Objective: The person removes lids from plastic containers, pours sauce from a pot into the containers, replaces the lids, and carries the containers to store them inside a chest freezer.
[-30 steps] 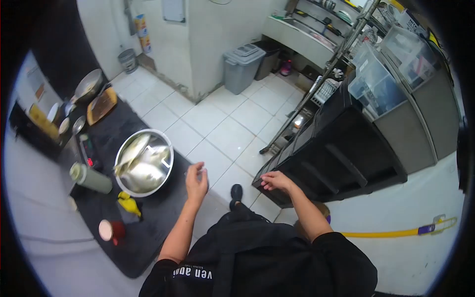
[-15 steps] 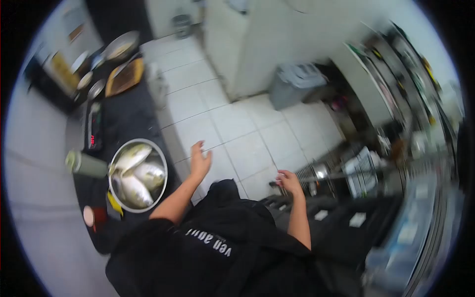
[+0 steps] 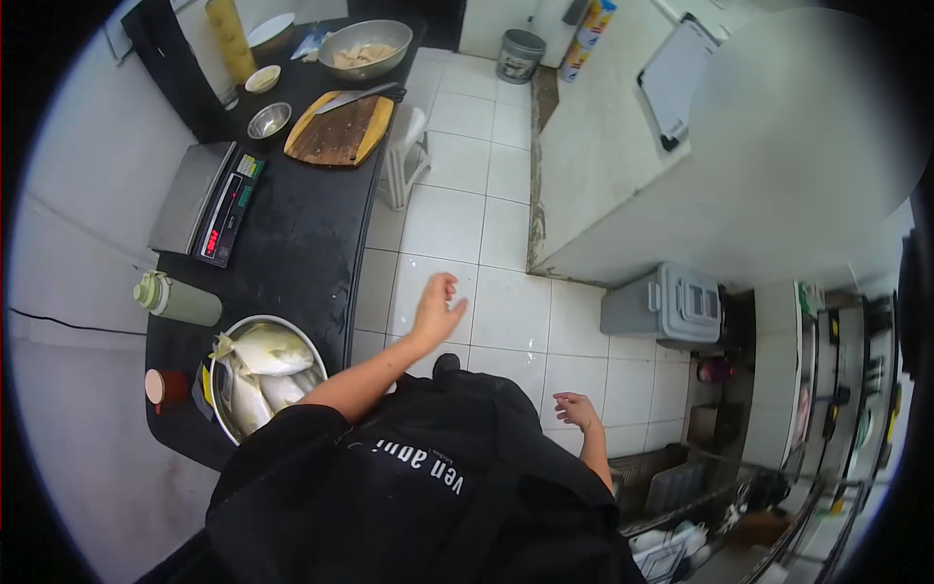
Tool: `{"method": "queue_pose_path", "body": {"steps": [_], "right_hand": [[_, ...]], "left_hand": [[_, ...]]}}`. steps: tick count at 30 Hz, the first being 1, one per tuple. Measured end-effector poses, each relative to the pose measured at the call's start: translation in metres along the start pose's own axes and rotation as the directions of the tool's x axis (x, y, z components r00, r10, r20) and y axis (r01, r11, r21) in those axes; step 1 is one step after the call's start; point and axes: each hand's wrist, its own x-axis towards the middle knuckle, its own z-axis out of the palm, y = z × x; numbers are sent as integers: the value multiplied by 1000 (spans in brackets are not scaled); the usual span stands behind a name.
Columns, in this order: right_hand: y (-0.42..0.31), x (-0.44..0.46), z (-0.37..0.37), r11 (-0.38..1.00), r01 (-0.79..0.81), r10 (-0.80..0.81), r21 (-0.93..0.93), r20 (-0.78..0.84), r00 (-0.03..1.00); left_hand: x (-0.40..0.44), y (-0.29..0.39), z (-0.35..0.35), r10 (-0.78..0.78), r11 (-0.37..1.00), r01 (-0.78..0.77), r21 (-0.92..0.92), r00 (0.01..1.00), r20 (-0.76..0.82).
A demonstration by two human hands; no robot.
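Observation:
My left hand hangs in the air over the tiled floor, right of the black counter. Its fingers are loosely bent and apart, with nothing in them. Lower and further right, my right hand is also empty, its fingers apart above the floor. Nearest to my left arm is a steel bowl on the counter, holding several whole silvery-yellow fish. My left forearm and sleeve cover part of its right side.
On the counter are a green bottle, a digital scale, a reddish-brown cup and a wooden cutting board with a knife. Past it sits a bowl of pale pieces. A white stool and grey bin stand on the floor.
The view has turned toward the counter, so the scale, board and bin appear further right and the picture is sharper. Both hands stay empty; my left hand appears further right in view.

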Motion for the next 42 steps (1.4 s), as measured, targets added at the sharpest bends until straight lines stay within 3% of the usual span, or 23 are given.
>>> {"method": "queue_pose_path", "body": {"steps": [2,4,6,10,14,18,20,23,25,26,28,29,31,33,34,36,38,39,41,42], "right_hand": [[-1,59,-36,993,-52,49,-103,-29,998],[-27,99,-68,976,-92,81,-196,-63,995],[-71,137,-93,997,-77,77,-15,-14,997],[-182,247,-137,994,15,-25,107,97,995],[-366,340,-152,952,284,-296,112,117,948],[-552,416,-164,931,356,-362,78,305,881],[-632,464,-174,867,460,-372,-194,365,854],[-724,548,-175,853,479,-357,-208,436,826],[-786,597,-182,794,541,-360,-276,504,785],[-817,620,-189,800,530,-351,-281,498,793],[-871,663,-204,679,637,-445,-366,484,753],[-888,690,-216,706,609,-437,-360,456,776],[-925,750,-244,508,681,-615,-527,331,715],[-933,800,-276,646,587,-595,-488,159,788],[-934,822,-292,738,522,-559,-427,47,828],[-946,839,-329,754,471,-509,-457,46,859],[-961,837,-357,525,460,-609,-716,61,791],[-967,845,-369,565,433,-604,-702,6,797],[-968,869,-396,857,186,-249,-481,-72,966],[-964,881,-407,881,161,-237,-444,-121,964]], "left_hand": [[45,-21,-12,-177,984,177,-4,981,-82],[94,-24,-23,-207,978,211,1,964,-168],[142,-12,-29,-204,977,214,17,952,-229],[252,13,-17,-153,988,149,-33,973,-170],[359,-1,23,-49,998,41,-39,972,-229],[466,-27,45,-83,994,48,-102,925,-371],[517,-29,38,-78,994,97,40,936,-343],[574,-74,11,-162,976,217,35,820,-549],[612,-85,-6,-124,956,275,99,688,-715],[625,-105,-12,-173,911,397,117,621,-764],[656,-144,-19,-253,951,297,-91,570,-781],[680,-158,-18,-202,944,329,2,585,-786],[753,-191,-17,-130,946,307,104,653,-746],[834,-222,8,-251,930,360,71,764,-594],[889,-221,21,-223,954,295,53,818,-530],[998,-213,46,-99,979,148,142,946,-309],[1103,-196,80,24,991,0,132,983,-182],[1151,-190,98,130,986,-119,116,987,-90],[1235,-180,135,185,982,-185,26,983,21],[1268,-177,156,209,978,-205,-48,975,77]]}}
